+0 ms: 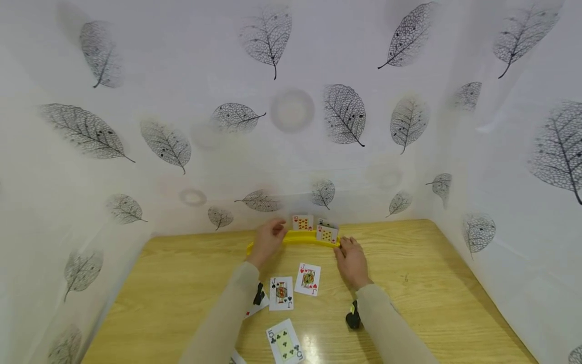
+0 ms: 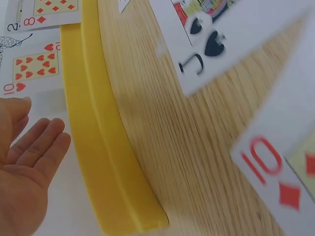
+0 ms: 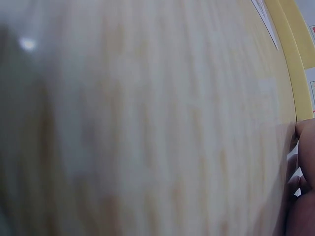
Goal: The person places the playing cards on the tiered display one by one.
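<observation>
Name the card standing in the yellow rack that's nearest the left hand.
The ten of hearts, standing apart in the yellow rack; the eight of diamonds and the card behind it stand farther from the left hand.

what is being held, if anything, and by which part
The left hand holds nothing; the right hand touches the right end of the yellow holder, though whether it grips cannot be told.

Your yellow card holder [image 1: 300, 237], your tan wood-grained surface [image 1: 409, 263]
You see the ten of hearts [image 1: 302, 222] printed red, the five of clubs [image 1: 285, 342] black on pale yellow; your sleeves [image 1: 223, 316] are beige, the whitish backdrop [image 1: 291, 162] patterned with black, veined leaves [image 1: 344, 114].
</observation>
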A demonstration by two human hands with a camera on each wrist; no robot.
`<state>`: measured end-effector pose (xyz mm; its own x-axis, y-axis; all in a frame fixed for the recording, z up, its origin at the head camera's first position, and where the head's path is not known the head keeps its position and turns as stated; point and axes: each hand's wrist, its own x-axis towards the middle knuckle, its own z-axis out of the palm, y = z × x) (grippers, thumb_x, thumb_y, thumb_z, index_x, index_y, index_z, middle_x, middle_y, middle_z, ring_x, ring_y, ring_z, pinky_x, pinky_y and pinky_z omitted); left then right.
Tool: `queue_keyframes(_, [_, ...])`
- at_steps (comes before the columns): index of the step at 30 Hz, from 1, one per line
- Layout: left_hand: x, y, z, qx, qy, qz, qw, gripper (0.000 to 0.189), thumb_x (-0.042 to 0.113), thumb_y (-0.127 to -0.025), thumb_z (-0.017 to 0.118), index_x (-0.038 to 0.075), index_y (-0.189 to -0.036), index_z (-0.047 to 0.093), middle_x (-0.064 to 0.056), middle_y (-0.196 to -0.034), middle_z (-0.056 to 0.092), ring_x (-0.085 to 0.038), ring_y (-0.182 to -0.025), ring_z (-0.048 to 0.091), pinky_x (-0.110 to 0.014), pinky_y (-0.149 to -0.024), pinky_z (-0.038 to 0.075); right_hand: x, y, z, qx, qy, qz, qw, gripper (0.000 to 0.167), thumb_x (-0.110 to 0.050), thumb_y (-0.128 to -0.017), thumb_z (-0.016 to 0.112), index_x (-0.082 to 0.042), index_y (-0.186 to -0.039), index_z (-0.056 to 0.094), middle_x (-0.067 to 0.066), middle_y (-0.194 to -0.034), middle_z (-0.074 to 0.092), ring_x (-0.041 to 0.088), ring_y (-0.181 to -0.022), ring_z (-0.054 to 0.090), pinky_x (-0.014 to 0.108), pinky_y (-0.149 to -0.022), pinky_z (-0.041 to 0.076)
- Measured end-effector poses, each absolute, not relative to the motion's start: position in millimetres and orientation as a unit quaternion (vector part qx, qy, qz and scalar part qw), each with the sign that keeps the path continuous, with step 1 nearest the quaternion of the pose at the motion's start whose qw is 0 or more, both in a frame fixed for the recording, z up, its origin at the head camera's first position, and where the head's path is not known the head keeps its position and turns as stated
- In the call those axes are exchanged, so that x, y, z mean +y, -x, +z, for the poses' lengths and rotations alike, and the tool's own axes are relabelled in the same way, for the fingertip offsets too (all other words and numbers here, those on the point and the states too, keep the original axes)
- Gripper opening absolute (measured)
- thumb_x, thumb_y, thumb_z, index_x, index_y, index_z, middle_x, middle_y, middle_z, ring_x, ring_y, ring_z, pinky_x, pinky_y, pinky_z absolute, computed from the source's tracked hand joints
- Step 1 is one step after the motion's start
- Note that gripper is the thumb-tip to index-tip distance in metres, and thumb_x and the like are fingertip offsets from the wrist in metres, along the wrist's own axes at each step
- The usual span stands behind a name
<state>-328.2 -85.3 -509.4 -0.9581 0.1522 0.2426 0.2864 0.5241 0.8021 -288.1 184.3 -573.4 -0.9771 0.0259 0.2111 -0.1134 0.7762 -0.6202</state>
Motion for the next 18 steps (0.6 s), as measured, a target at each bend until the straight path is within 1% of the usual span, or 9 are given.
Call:
queue_keyframes(3, [-98,324,-508,-0.878,0.141,-0.452,0.076,0.029,0.011,-0.103,0.068,-0.001,-0.129,0.069,-0.017,-0.118,0.076,-0.032,-0.107,0.073,-0.045,-0.097,0.062,184,289,-572,-0.936,-0.022,0.336,0.099,0.053,-0.024,-0.109,0.058,0.010,-0.149,0.051,0.027,-0.156,0.051,0.048,-0.153,0.037,0.063,-0.125,0.032])
queue_keyframes(7, [-116,313,-507,-0.891,0.160,-0.420,0.057,0.029,0.014,-0.103,0.069,0.003,-0.130,0.069,-0.014,-0.119,0.076,-0.028,-0.106,0.073,-0.044,-0.097,0.062,184,288,-572,-0.936,-0.021,0.337,0.097,0.052,-0.023,-0.109,0.058,0.010,-0.149,0.051,0.028,-0.156,0.051,0.048,-0.152,0.038,0.063,-0.125,0.033])
queue_keyframes(10, [-130,302,-505,-0.898,0.170,-0.403,0.044,0.032,0.014,-0.102,0.070,0.003,-0.131,0.069,-0.016,-0.123,0.075,-0.029,-0.109,0.073,-0.048,-0.102,0.060,184,287,-571,-0.936,-0.022,0.338,0.096,0.053,-0.024,-0.109,0.057,0.011,-0.149,0.051,0.028,-0.156,0.051,0.049,-0.152,0.038,0.064,-0.125,0.033])
queue_keyframes(14, [-146,285,-503,-0.908,0.187,-0.373,0.046,0.032,0.017,-0.100,0.072,0.002,-0.128,0.071,-0.017,-0.124,0.075,-0.034,-0.115,0.071,-0.055,-0.108,0.055,184,287,-571,-0.937,-0.025,0.334,0.102,0.052,-0.023,-0.109,0.057,0.011,-0.148,0.051,0.029,-0.155,0.051,0.049,-0.152,0.038,0.064,-0.124,0.033])
queue_keyframes(18, [-161,268,-502,-0.915,0.192,-0.353,0.028,0.032,0.023,-0.100,0.074,0.006,-0.128,0.073,-0.015,-0.129,0.075,-0.038,-0.123,0.068,-0.058,-0.111,0.052,184,287,-572,-0.935,-0.026,0.335,0.110,0.051,-0.022,-0.109,0.058,0.012,-0.147,0.052,0.030,-0.154,0.052,0.050,-0.151,0.038,0.064,-0.124,0.033])
